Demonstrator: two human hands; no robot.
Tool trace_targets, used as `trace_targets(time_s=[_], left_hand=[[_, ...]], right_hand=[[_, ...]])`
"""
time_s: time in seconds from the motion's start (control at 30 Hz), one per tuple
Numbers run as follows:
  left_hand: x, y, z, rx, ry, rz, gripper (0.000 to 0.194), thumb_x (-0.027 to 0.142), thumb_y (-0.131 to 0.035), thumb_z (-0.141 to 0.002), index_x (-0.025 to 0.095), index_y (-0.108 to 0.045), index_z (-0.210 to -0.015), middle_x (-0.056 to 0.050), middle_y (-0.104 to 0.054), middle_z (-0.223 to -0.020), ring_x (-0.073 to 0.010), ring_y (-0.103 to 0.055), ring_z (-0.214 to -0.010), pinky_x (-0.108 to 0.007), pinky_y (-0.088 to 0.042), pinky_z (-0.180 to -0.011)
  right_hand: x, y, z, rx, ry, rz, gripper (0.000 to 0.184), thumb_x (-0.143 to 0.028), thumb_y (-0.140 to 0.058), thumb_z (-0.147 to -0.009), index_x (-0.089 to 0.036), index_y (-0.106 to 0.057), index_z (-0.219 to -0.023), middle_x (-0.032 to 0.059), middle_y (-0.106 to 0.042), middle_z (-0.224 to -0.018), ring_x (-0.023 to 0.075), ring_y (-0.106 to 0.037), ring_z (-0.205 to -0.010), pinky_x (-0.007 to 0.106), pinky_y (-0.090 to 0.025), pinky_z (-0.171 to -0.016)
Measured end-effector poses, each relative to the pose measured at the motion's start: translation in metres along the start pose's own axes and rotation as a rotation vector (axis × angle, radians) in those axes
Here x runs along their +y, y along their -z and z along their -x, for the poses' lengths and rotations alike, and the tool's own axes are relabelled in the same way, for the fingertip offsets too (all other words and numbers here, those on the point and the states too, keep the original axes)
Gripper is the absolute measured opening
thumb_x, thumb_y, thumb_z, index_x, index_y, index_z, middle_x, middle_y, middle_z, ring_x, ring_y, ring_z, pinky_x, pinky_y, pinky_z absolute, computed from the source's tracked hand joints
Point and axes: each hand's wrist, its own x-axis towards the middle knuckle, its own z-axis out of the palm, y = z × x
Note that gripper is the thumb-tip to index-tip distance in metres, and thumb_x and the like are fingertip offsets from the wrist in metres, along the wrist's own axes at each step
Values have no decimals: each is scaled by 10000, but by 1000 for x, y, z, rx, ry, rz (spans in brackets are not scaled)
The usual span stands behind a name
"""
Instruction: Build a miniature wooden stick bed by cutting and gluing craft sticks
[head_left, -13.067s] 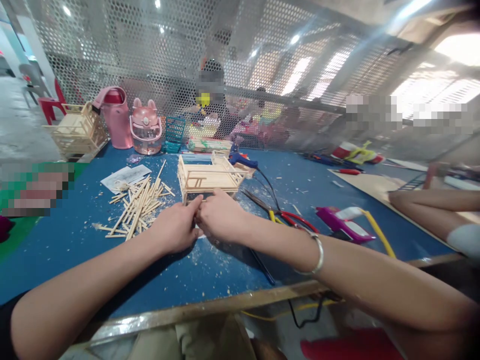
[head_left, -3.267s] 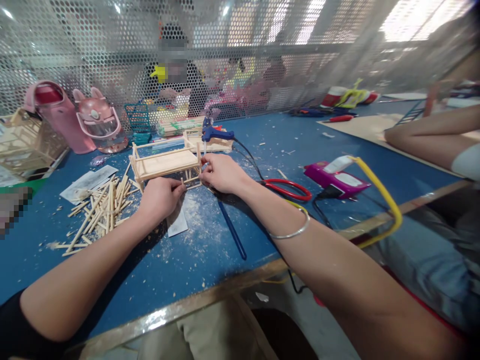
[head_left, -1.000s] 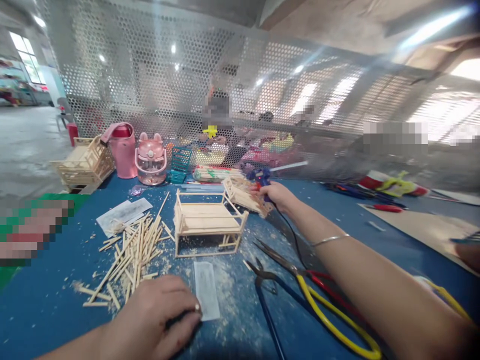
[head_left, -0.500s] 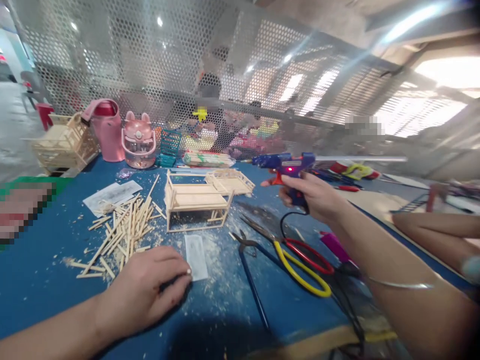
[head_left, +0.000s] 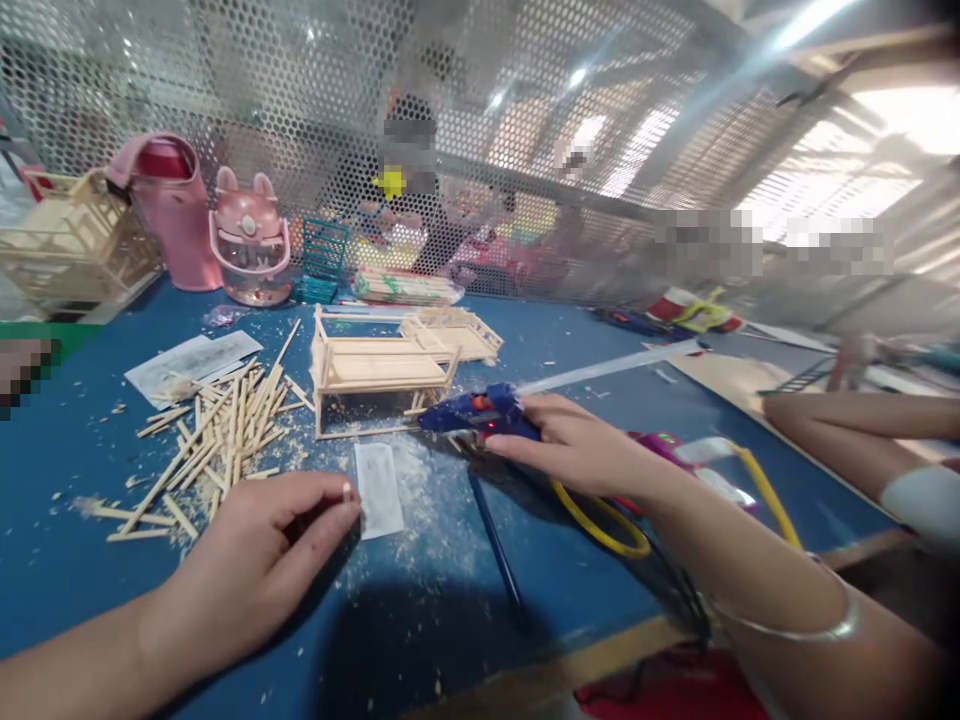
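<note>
- Left hand is pinching a stick between thumb and forefinger; probably feather-light, stiff, snappable.
- Right hand is closing its fingers round the gun; likely hot-tipped, so handle only.
- Frame is standing on the table, near the gun's tip (touching? can't tell); looking light, rigid, fragile; corner posts suit holding.

Right grip around glue gun, left grip pinching small stick, wooden frame beyond
</note>
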Motion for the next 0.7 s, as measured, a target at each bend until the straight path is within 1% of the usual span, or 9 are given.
trace_targets(time_s=[0.13,0.23,0.3,0.37,0.43,0.5,0.57,0.7], left_hand=[[0,1,-3,-2,111,15,363,369,-341,-871,180,-512,-613,31,-477,-518,-90,-455,-498,-187,-367,-476],[-1,1,-5,-19,107,8,372,380,-359,-865,180,-526,-600,25,-499,-532,-94,-477,-519,-189,-379,-495],[-1,0,-5,-28,71,19,327,368,-400,-852,189,-579,-645,19,-573,-602,-98,-527,-579,-186,-409,-547],[-2,-2,-4,-31,52,42,266,356,-431,-841,221,-638,-741,19,-647,-715,-104,-577,-662,-184,-433,-608],[-3,-3,-3,-24,61,50,224,354,-459,-828,259,-662,-834,27,-683,-819,-111,-607,-736,-184,-446,-657],[-3,-4,-1,-16,85,46,211,358,-479,-817,280,-658,-898,33,-692,-874,-116,-618,-775,-185,-451,-683],[-4,-4,0,-15,105,45,209,359,-487,-811,284,-647,-923,38,-691,-880,-116,-620,-776,-185,-454,-686],[-3,-3,-2,-46,124,58,183,349,-480,-811,263,-636,-856,47,-674,-781,-104,-600,-690,-180,-445,-623]], right_hand=[[2,-2,-4,12,38,28,495,-524,-386,-806,-187,-598,-1100,71,-630,-1065,262,-562,-991,391,-430,-882],[0,-3,-6,25,74,50,489,-517,-377,-813,-188,-608,-1091,74,-659,-962,260,-593,-913,382,-457,-829],[-2,-4,-7,32,86,57,477,-506,-373,-818,-189,-618,-1076,73,-665,-919,255,-604,-872,373,-465,-805],[-3,-4,-8,39,89,61,467,-497,-374,-820,-187,-624,-1063,72,-665,-909,250,-607,-851,365,-467,-792],[-3,-4,-9,42,95,63,460,-492,-376,-820,-185,-628,-1051,73,-664,-912,245,-606,-842,360,-467,-785],[-4,-4,-10,41,102,62,454,-488,-377,-820,-182,-628,-1042,75,-662,-920,242,-605,-839,358,-467,-779],[-4,-4,-10,38,103,63,441,-481,-377,-820,-183,-633,-1020,74,-661,-924,239,-604,-836,357,-468,-772],[-3,-5,-11,46,106,71,424,-475,-377,-823,-192,-641,-995,69,-661,-880,231,-609,-802,347,-472,-751]])
